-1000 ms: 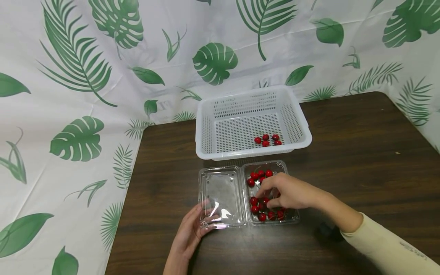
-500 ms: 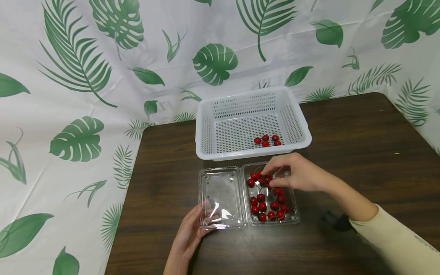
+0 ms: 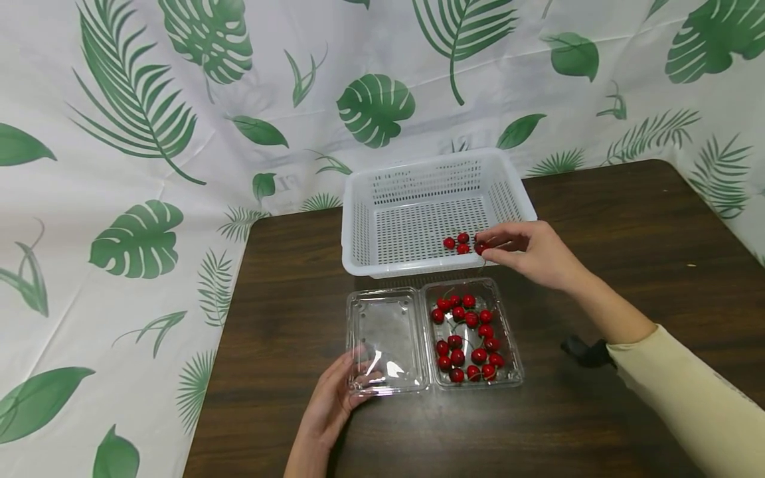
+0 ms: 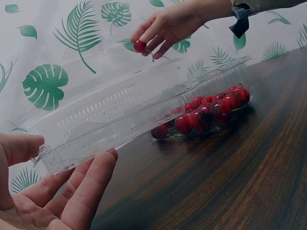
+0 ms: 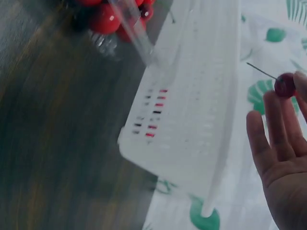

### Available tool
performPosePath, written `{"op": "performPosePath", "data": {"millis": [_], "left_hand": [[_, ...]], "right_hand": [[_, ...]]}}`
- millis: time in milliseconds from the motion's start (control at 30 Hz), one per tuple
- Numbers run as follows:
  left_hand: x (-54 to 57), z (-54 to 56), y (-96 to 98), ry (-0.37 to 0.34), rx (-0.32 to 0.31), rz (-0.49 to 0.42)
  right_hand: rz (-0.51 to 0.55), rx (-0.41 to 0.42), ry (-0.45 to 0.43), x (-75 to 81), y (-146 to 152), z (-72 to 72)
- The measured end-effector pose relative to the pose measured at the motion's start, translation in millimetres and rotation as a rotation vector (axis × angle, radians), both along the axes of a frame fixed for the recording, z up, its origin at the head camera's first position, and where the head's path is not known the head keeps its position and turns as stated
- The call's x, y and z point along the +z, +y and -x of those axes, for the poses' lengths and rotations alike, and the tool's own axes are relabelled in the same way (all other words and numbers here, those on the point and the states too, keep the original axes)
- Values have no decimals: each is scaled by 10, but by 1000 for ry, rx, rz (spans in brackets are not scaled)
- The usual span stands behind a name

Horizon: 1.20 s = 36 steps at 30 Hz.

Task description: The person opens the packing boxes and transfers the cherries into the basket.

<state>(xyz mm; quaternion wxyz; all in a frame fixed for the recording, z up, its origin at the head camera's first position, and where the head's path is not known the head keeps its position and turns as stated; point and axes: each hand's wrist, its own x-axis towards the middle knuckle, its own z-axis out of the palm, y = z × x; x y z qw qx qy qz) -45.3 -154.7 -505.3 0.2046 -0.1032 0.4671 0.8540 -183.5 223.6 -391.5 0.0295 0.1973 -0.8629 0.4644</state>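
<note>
My right hand [image 3: 540, 255] pinches a single dark red cherry [image 5: 285, 85] by fingertips and thumb, its thin stem sticking out. It hovers over the front right rim of a white perforated basket [image 3: 394, 268], where several cherries [image 3: 463, 249] lie on the bottom. In front of the basket a clear plastic clamshell box lies unfolded. Many cherries [image 4: 221, 111] fill its right half [image 3: 508, 332]. The bare lid half [image 3: 385, 325] is gripped at its left edge by my left hand [image 3: 327, 401], thumb above and fingers beneath, as the left wrist view shows.
The dark wooden table [image 3: 287, 285] extends to both sides of the box and basket. A white cloth [image 3: 239, 40] printed with green leaves hangs behind and at the left. A black strap device [image 4: 240, 20] is on the right wrist.
My right hand has moved from inside the box's right half up and away to the basket's front rim, now carrying a cherry. The left hand has stayed on the lid.
</note>
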Motion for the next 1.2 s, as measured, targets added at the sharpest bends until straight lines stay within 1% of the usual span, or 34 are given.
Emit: {"op": "performPosePath", "data": {"millis": [167,300,367,600,700,800,933,1067,1200], "left_hand": [[2,5,2,1,-3,5],[-1,3,1,0,-2,8],[-4,2,0,-1,1,10],[-28,4,-11,30,-20,-6],[-39,6,-19,46,-38,-17],[-42,7,-24,55,-48,-21],[-42,8,-17,43,-35,-17],[-38,5,-8,27,-18,-3],[-32,2,-10,28,-20,-4]], "right_hand": [[-38,-97,36,-87,54,88],[-45,-143,39,-141,86,131],[-35,-150,51,-154,88,151],[-5,-266,102,-171,59,210],[-18,-255,126,-214,47,234],[-58,-226,165,-285,50,242],[-90,-205,221,-354,62,234],[-101,-177,238,-372,59,227],[-117,-178,238,-357,52,220]]}}
